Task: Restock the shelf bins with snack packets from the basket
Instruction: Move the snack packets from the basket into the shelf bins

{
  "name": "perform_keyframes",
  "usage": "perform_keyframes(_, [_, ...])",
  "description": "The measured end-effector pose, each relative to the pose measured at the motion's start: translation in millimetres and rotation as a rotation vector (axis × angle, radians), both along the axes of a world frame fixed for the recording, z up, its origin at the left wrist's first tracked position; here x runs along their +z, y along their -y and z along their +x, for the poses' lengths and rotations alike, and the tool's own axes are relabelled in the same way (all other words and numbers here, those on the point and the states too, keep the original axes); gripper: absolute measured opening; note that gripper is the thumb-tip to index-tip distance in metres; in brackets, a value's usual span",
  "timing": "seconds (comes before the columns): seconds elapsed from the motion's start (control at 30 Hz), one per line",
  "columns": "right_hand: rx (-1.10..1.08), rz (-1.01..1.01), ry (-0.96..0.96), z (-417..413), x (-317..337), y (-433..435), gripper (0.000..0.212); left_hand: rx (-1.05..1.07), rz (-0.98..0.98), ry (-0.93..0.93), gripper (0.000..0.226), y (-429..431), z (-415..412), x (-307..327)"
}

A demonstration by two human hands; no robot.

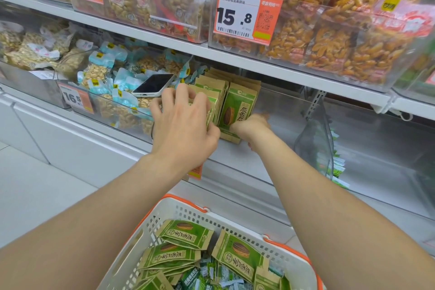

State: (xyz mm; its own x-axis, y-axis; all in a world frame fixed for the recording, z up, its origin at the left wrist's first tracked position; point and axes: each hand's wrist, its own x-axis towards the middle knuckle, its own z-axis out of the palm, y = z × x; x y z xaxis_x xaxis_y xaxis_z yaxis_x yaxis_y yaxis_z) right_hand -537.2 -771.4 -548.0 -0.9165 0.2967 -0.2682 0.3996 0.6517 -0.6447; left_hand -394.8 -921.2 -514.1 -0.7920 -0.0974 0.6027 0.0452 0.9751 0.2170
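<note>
Sunflower-seed packets (pixel 186 234) lie loose and flat in the white basket (pixel 188 209), nearest of all and straight below the upright stack (pixel 237 103) of the same green-and-kraft packets, which serves as the marker for everything else. Both forearms stretch from above the basket toward that stack. The left hand (pixel 183 125) covers the stack's left half, its fingers (pixel 181 93) curled over the top edges and the thumb closing in from the lower right, so it grips a sheaf of packets standing on edge. The right hand (pixel 251 125) sits at the stack's foot, just right of the front packet, with its fingers bent and turned left against that packet's bottom edge; blur hides whether they pinch it or only push. The stack stands in the left end of a clear bin (pixel 289 122), printed faces toward the aisle and long axis upright, and the bin's length runs on to the stack's right. I judge the next packets belong upright on that right side, where the right hand is the nearer one while the left steadies the row. Just left of the stack a phone (pixel 153 85) rests on peanut packets (pixel 98 73). Above the stack, on the higher shelf, hangs a 15.8 price tag (pixel 244 16)
</note>
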Motion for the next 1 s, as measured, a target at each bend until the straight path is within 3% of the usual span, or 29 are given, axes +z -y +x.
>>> perform_keyframes(0.1, [0.036, 0.039, -0.009, 13.9, 4.6, -5.1, 0.115, -0.036, -0.012, -0.065, 0.030, -3.9, 6.6, 7.6])
perform_keyframes(0.17, [0.091, 0.044, -0.005, 29.1, 7.8, -8.7, 0.105, -0.051, 0.002, -0.092, 0.028, -7.0, 13.7, 12.7])
perform_keyframes(0.3, [0.333, 0.152, -0.118, 75.2, 28.7, -20.1, 0.016, -0.133, 0.041, -0.166, 0.018, -11.3, 32.5, 27.8])
perform_keyframes(0.37, [0.444, 0.193, -0.284, 101.2, 40.9, -22.8, 0.019, -0.209, 0.087, -0.106, 0.011, -12.8, 43.2, 34.1])
perform_keyframes(0.47, [0.536, 0.268, -0.545, 140.4, 50.0, -27.6, 0.027, -0.233, 0.187, 0.185, 0.010, -18.5, 60.2, 32.7])
perform_keyframes(0.57, [0.774, 0.359, -0.620, 178.8, 55.0, -39.3, 0.023, -0.250, 0.054, 0.420, 0.019, -27.9, 74.7, 22.3])
perform_keyframes(0.63, [0.963, 0.451, -0.508, 202.3, 59.8, -51.0, 0.020, -0.321, -0.026, 0.566, 0.021, -36.4, 82.1, 13.2])
perform_keyframes(0.73, [1.221, 0.611, -0.081, 226.1, 49.7, -70.4, 0.020, -0.438, -0.194, 0.882, 0.020, -51.9, 90.7, -8.0])
perform_keyframes(0.83, [1.293, 0.760, 0.266, 239.4, 20.5, -87.9, 0.028, -0.522, -0.327, 1.169, 0.025, -74.7, 100.5, -36.9])
perform_keyframes(1.0, [1.350, 0.957, 0.452, 259.8, -23.1, -109.4, 0.024, -0.632, -0.543, 1.363, 0.034, -121.7, 119.3, -101.8])
